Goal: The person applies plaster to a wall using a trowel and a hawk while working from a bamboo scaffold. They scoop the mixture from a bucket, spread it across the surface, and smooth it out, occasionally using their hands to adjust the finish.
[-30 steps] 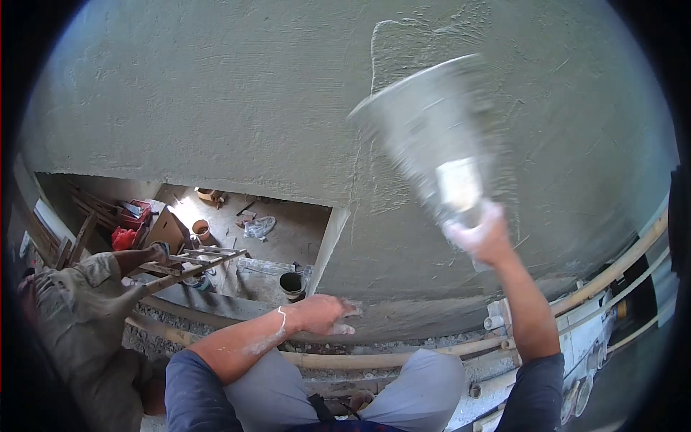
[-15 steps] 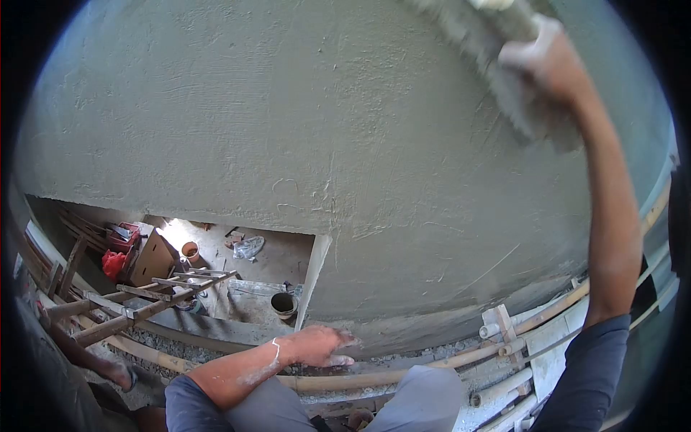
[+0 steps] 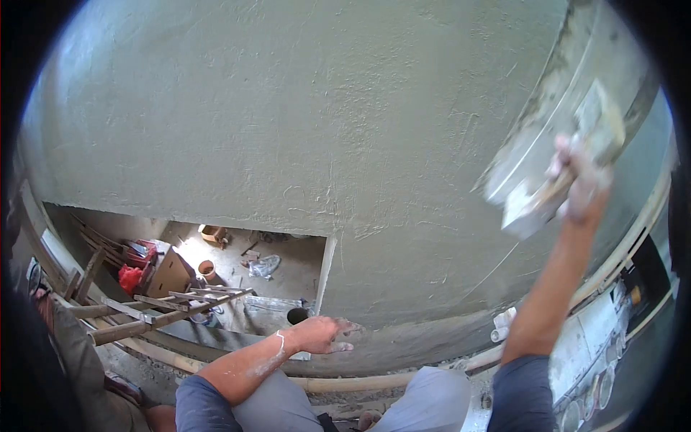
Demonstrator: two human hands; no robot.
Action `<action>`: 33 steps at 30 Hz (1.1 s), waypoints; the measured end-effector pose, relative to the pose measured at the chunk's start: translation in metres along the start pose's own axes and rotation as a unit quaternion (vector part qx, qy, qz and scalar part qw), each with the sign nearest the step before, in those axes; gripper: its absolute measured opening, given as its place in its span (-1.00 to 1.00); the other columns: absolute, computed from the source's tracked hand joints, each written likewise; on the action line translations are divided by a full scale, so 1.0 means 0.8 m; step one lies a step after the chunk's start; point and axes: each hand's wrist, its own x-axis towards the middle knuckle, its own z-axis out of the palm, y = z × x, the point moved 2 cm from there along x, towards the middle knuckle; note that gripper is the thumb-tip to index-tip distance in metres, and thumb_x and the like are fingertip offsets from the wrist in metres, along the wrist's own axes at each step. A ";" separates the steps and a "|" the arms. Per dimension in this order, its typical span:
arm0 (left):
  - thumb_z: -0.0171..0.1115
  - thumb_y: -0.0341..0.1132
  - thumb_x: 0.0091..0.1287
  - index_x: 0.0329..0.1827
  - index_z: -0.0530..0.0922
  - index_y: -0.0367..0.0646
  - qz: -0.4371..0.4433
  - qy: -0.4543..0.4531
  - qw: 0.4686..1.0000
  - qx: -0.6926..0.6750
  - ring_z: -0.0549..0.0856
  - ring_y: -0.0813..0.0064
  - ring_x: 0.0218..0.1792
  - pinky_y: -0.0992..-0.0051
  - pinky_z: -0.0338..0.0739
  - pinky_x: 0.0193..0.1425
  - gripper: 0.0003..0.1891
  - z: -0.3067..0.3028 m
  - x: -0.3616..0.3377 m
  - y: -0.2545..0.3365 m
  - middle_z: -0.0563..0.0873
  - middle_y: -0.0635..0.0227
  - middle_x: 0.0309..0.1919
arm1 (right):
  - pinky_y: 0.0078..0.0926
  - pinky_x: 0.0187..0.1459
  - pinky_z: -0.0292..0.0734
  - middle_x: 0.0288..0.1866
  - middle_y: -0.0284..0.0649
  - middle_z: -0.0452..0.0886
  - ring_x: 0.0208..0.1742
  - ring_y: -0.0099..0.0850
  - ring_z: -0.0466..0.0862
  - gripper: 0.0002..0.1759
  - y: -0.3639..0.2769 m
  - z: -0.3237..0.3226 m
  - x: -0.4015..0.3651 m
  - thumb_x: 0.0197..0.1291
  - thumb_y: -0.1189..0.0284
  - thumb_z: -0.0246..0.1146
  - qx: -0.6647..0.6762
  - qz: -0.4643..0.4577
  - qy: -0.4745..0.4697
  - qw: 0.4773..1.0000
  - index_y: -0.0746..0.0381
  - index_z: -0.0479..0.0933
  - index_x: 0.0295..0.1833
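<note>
My right hand [image 3: 584,183] is wrapped round the pale, plaster-smeared handle of a long plastering float [image 3: 536,147]. The float slants from the upper right down to the left, over the right side of a grey plastered wall [image 3: 288,108]. Low in the middle, my left hand [image 3: 324,335] holds nothing, its dusty fingers stretched out and a little apart. It hovers by the lower right corner of an opening [image 3: 331,270] in the wall, in front of the wall's foot.
Bamboo poles [image 3: 360,383] run across just in front of my knees. A wooden ladder [image 3: 165,309] leans at the opening, with buckets [image 3: 206,269] and a red bag [image 3: 129,278] beyond. Another person's leg [image 3: 90,345] is close at the left.
My right hand has come down the wall with the float, which has swung to slant the other way. My left hand stays about where it was; the view has shifted slightly.
</note>
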 end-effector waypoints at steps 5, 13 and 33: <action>0.13 0.11 0.28 0.32 0.33 -0.08 -0.038 0.014 0.999 0.019 0.67 0.09 -0.23 0.21 0.53 -0.06 -0.36 0.006 -0.006 0.001 0.60 0.04 -0.02 | -0.53 -0.57 0.40 -0.63 -0.30 0.41 -0.65 -0.48 0.45 -0.81 0.075 0.008 -0.103 -0.02 0.48 0.29 0.251 0.108 0.020 0.962 0.34 0.46 -0.32; 0.18 0.02 0.29 0.34 0.28 -0.10 -0.128 0.039 0.991 0.001 0.66 0.03 -0.19 0.21 0.51 -0.07 -0.36 -0.010 -0.020 -0.003 0.65 0.02 -0.11 | -0.53 -0.60 0.40 -0.63 -0.29 0.43 -0.69 -0.46 0.46 -0.85 0.142 -0.023 -0.124 -0.09 0.58 0.29 0.326 0.206 0.060 0.921 0.31 0.46 -0.36; 0.12 0.05 0.31 0.38 0.26 -0.08 -0.095 -0.012 0.994 0.058 0.67 -0.02 -0.19 0.17 0.53 -0.05 -0.36 0.035 0.032 -0.029 0.64 -0.03 -0.12 | -0.54 -0.58 0.52 -0.53 -0.26 0.56 -0.63 -0.51 0.54 -0.82 0.247 0.062 -0.103 -0.09 0.59 0.35 0.153 0.210 -0.140 0.955 0.38 0.50 -0.35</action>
